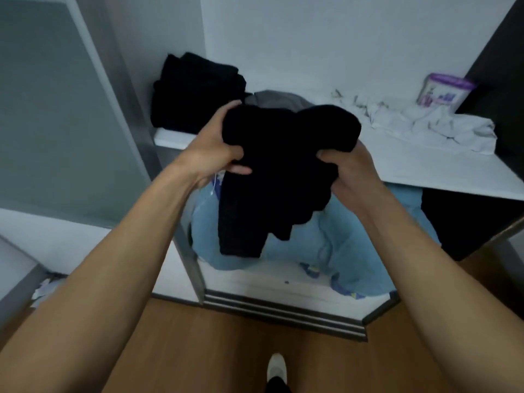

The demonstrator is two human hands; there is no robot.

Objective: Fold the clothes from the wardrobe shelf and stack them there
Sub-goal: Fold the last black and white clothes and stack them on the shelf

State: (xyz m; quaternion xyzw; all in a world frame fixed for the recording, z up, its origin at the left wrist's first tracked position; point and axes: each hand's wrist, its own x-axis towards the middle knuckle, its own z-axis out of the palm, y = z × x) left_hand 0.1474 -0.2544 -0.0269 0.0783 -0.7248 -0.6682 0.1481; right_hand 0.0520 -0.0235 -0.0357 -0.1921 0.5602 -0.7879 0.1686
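Wardrobe shelf [425,171], white and wide, runs across the upper half of the view. Under the shelf lies a big light blue fabric [354,236], crumpled, on the wardrobe bottom. Just in front of the shelf edge the black garment [283,165] is held in the air. It is bunched at the top, and its lower part hangs down below the shelf level. At the left end of the shelf, against the side wall, is a stack of dark folded clothes [198,92]. On the right part of the shelf lies a white garment [425,123], unfolded and wrinkled. A grey garment [278,99] lies on the shelf behind the black garment, mostly hidden by it. The left hand [215,148] grasps the upper left side of the black garment, with the thumb curled into the cloth. The right hand [351,171] grips its right side, fingers closed on the cloth. In the back right corner of the shelf stands a small purple and white container [445,90]. Below the shelf, on the wooden floor, a white shoe [276,367] shows.
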